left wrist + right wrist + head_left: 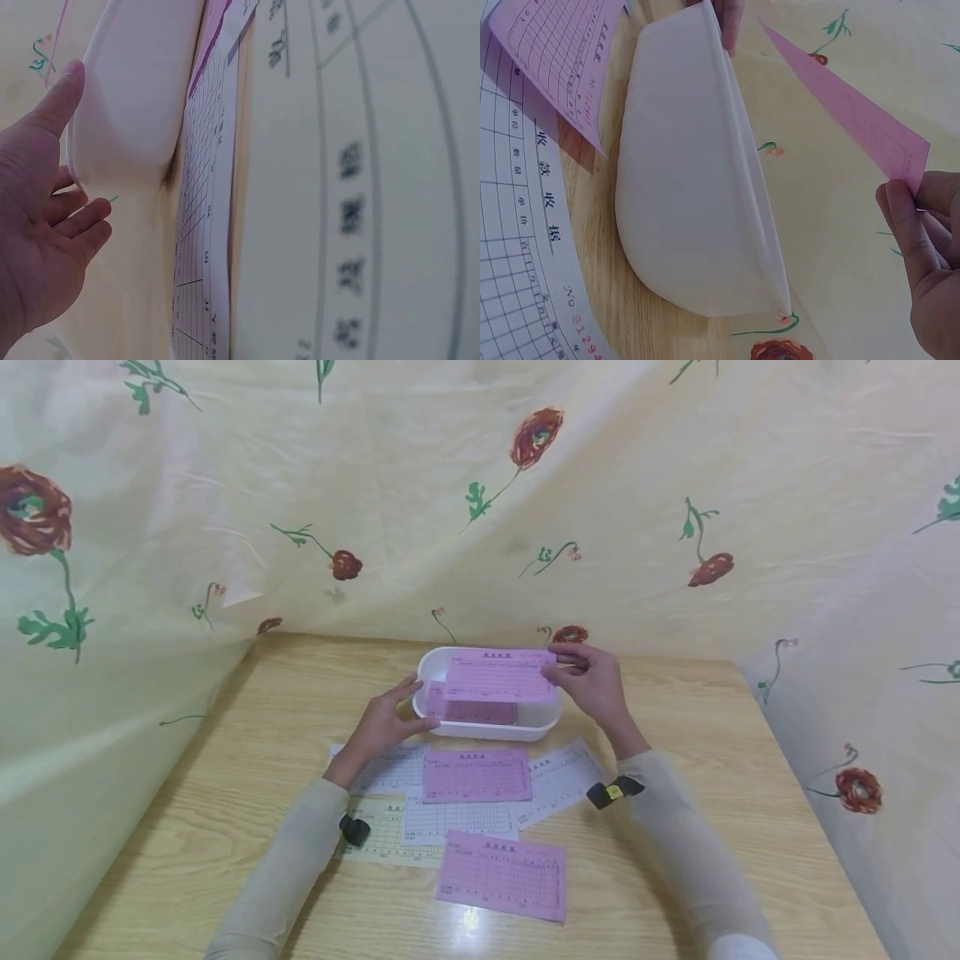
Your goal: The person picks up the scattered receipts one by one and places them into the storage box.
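A white plastic tub [491,732] stands toward the back of the wooden table. My left hand [382,724] grips its left end, thumb at the near rim and fingers around the end. Between the thumb and fingers of my right hand [596,685], a pink receipt slip [497,677] is pinched by its right edge. That slip hangs over the tub, apart from the rim in the right wrist view [870,116]. Inside the tub lies more pink paper [480,713], partly hidden by the held slip.
In front of the tub, a pink slip [477,777] overlaps several white slips [562,783]. A yellowish slip [378,839] lies at the left, and another pink slip [502,878] is nearest the front. Flowered cloth [420,485] hangs behind and beside the table [720,735].
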A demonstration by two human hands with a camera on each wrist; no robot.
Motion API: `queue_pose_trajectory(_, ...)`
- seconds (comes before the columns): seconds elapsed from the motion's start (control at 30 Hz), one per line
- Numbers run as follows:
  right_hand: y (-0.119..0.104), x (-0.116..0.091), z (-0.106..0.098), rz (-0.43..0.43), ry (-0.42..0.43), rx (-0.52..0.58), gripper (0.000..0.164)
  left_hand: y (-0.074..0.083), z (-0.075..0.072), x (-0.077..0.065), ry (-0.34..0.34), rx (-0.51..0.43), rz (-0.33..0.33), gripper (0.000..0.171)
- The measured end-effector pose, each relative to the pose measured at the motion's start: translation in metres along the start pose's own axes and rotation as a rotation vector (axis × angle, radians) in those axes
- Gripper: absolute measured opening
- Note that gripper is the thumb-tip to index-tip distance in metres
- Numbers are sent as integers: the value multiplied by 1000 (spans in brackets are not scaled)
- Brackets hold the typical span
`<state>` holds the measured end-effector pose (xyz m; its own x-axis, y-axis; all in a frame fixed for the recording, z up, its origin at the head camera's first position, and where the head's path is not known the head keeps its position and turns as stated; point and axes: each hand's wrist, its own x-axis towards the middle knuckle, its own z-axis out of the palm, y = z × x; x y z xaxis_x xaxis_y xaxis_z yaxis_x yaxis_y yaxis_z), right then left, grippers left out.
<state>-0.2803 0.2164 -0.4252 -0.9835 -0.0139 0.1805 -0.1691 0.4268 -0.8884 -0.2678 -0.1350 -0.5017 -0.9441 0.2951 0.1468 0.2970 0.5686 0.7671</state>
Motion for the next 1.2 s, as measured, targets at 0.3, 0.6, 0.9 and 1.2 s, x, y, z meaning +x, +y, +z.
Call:
queue_pose_trajectory(0.3,1,8,17,7,-43,-56,38,-2,1,0,9,-13,12,90)
queue_pose_trajectory(0.6,11,17,35,-107,-75,-116,35,1,0,-1,14,10,11,91)
queue_pose_trajectory(0.9,13,22,50,-86,-129,-109,34,0,0,-3,3,2,-3,90)
queue_pose_trajectory(1.2,17,25,61,-50,-188,-80,32,0,-2,-4,6,6,6,89)
